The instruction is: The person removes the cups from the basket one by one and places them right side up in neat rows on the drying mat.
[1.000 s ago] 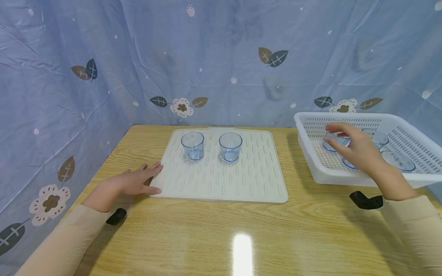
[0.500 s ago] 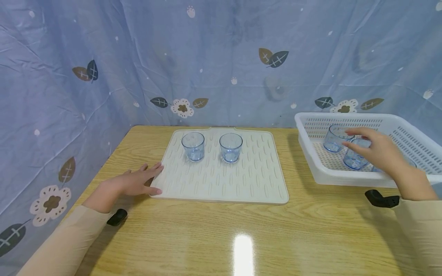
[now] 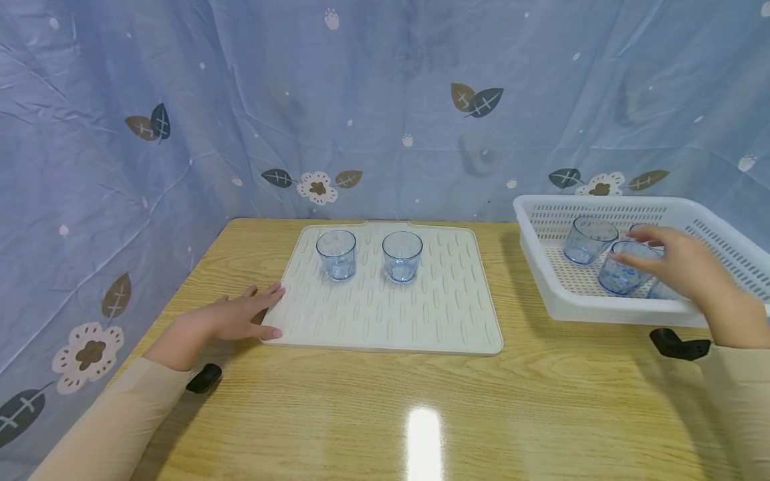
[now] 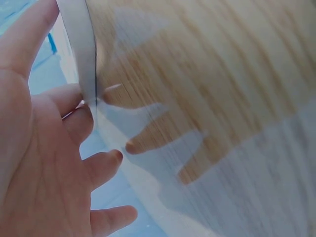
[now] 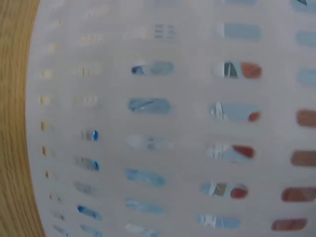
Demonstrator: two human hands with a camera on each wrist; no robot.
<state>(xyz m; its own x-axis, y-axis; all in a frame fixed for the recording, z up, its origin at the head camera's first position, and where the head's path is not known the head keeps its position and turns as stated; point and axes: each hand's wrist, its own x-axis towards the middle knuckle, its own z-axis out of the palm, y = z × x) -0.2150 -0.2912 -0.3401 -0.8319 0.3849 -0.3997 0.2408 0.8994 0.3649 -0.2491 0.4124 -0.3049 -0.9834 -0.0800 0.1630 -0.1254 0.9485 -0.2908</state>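
Observation:
Two clear bluish glasses, a left one (image 3: 337, 257) and a right one (image 3: 402, 257), stand upright on a cream ridged mat (image 3: 385, 321). My left hand (image 3: 234, 317) rests at the mat's left edge with its fingers spread. In the left wrist view its fingers (image 4: 74, 101) meet the mat's pale edge. My right hand (image 3: 682, 264) hovers in the white basket (image 3: 601, 307), thumb and fingers apart and bent, over a tilted glass (image 3: 622, 274). Another tilted glass (image 3: 586, 244) lies left of it. More glasses are partly hidden by the hand.
The basket stands at the right of the wooden table (image 3: 337, 414); its perforated wall (image 5: 148, 106) fills the right wrist view. A blue patterned curtain (image 3: 385, 100) hangs behind and to the sides. Black wrist cameras sit under both wrists.
My right hand has moved right across the basket, uncovering the two glasses at its left side. My left hand and the two glasses on the mat have stayed put.

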